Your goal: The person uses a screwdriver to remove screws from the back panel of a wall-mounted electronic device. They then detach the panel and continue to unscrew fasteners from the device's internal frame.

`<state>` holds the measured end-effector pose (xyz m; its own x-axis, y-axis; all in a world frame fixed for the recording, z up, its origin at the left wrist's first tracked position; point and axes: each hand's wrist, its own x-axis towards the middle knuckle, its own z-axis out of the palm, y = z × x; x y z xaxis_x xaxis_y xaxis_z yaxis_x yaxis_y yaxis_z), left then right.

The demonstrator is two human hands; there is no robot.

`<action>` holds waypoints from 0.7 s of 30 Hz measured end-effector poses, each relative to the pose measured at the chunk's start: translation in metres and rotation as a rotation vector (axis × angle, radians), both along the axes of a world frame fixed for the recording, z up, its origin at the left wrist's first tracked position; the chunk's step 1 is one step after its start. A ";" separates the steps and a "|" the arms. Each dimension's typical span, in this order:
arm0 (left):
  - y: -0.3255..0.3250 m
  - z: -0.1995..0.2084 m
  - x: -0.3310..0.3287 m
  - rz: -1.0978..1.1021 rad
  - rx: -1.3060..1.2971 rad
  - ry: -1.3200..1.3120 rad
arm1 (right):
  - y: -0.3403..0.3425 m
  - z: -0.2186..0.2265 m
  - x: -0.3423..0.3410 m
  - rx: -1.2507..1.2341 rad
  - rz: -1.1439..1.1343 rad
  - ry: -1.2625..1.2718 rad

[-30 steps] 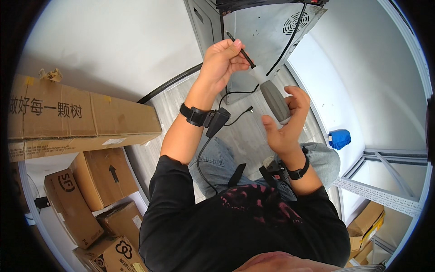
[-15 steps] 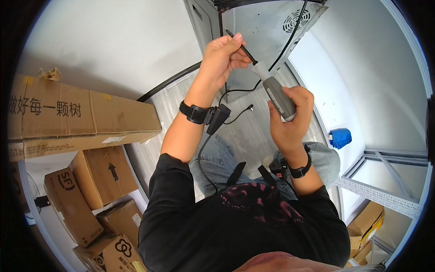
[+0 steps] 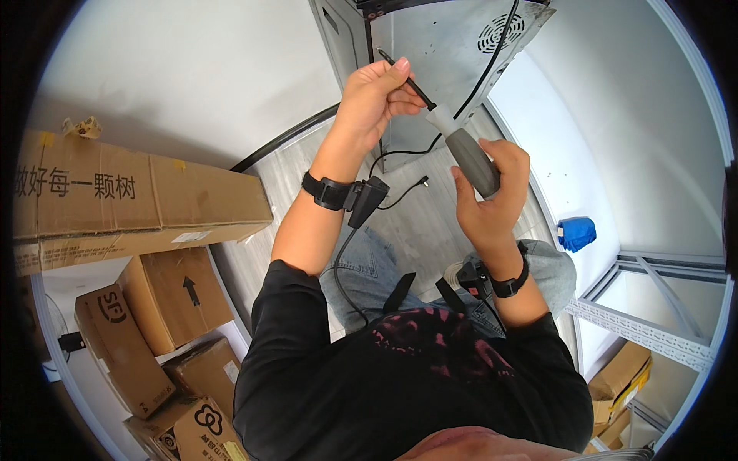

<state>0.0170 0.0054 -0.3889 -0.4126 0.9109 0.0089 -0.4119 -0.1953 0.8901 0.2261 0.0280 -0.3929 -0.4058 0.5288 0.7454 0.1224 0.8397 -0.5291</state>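
Note:
A screwdriver (image 3: 471,160) with a thick grey handle, pale collar and long black shaft slants up and left in front of me. My left hand (image 3: 377,96) pinches its shaft between thumb and fingers. The handle's rear end lies between thumb and fingers of my right hand (image 3: 496,188), loosely held. Beyond the shaft tip stands a grey metal cabinet panel (image 3: 423,46) with a round slotted vent; whether the tip touches it I cannot tell. A black cable (image 3: 486,73) runs down across this panel.
A long cardboard box (image 3: 207,192) stands at the left, above several smaller cartons (image 3: 177,300). A thin cable with a plug (image 3: 421,182) lies on the grey floor. To the right are a blue bundle (image 3: 576,233) and a metal shelf frame (image 3: 646,330). Cabled black devices are strapped to both wrists.
The handle has turned about its long axis, so its pale label no longer shows. My right hand has shifted slightly up, its fingers looser; my left hand keeps its pinch.

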 end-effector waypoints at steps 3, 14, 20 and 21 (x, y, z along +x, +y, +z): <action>0.002 -0.005 0.000 0.021 0.017 -0.004 | -0.005 0.007 0.005 -0.477 0.174 0.079; -0.003 0.002 0.002 0.022 -0.003 -0.047 | -0.001 0.001 0.006 -0.099 0.130 0.001; -0.001 -0.003 0.001 0.029 0.025 -0.056 | -0.002 -0.007 0.010 -0.530 0.211 0.063; -0.002 -0.001 0.004 0.047 0.026 -0.059 | -0.002 -0.008 0.012 -0.664 0.258 0.083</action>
